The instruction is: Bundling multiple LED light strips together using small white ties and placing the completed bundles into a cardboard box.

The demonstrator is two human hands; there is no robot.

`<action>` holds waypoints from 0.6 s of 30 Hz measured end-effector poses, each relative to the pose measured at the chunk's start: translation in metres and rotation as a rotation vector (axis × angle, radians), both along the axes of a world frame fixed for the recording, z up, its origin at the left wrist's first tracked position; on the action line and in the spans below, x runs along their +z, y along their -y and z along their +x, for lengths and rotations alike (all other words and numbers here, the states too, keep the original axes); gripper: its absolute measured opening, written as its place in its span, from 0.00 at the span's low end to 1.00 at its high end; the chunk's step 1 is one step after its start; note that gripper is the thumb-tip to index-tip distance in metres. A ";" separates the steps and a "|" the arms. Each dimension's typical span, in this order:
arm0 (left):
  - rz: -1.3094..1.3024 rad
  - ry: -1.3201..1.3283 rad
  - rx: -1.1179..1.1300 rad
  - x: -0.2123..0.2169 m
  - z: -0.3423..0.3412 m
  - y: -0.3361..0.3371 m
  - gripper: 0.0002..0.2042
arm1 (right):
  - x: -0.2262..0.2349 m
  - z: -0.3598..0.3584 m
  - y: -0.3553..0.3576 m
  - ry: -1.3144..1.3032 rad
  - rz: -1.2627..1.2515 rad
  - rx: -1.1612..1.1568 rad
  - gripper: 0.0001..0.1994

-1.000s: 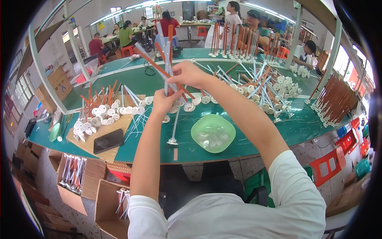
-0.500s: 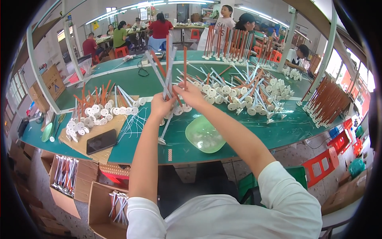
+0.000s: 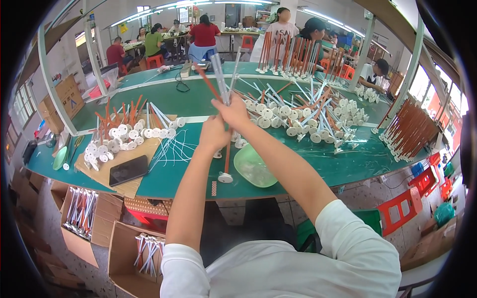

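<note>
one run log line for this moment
left hand: grips orange rod upright | right hand: grips grey rod | green bowl beside, on green table

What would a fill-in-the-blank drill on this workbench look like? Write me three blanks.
1. Both hands, left hand and right hand, grip a bundle of rods held ____.
2. The shallow bowl near the bench edge is ____ in colour.
3. The dark phone lies on a sheet of ____.

Missing words: upright; green; cardboard
</note>
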State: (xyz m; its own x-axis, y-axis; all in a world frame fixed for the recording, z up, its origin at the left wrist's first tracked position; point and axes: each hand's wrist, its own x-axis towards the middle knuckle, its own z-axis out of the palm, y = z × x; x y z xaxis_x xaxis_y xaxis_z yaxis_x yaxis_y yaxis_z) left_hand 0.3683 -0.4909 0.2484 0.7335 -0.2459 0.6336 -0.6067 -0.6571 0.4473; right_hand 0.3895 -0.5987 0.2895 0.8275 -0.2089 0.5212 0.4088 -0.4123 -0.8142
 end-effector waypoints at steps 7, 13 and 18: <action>0.492 -0.507 0.189 0.038 -0.107 -0.002 0.25 | -0.008 0.022 0.016 0.085 0.124 -0.020 0.17; 0.441 -0.480 -0.039 0.012 -0.105 -0.023 0.16 | 0.003 0.039 0.013 0.156 0.173 -0.045 0.17; 0.422 -0.532 -0.150 0.022 -0.112 -0.051 0.12 | 0.054 0.056 0.041 0.220 0.286 -0.272 0.19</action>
State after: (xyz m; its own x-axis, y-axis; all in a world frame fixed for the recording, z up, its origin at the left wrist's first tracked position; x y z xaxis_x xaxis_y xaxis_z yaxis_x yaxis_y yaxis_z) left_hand 0.2562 -0.4398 0.2703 0.8567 -0.5151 0.0258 -0.4738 -0.7663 0.4340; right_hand 0.4452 -0.6396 0.3438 0.5990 -0.5646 0.5679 0.4927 -0.2992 -0.8171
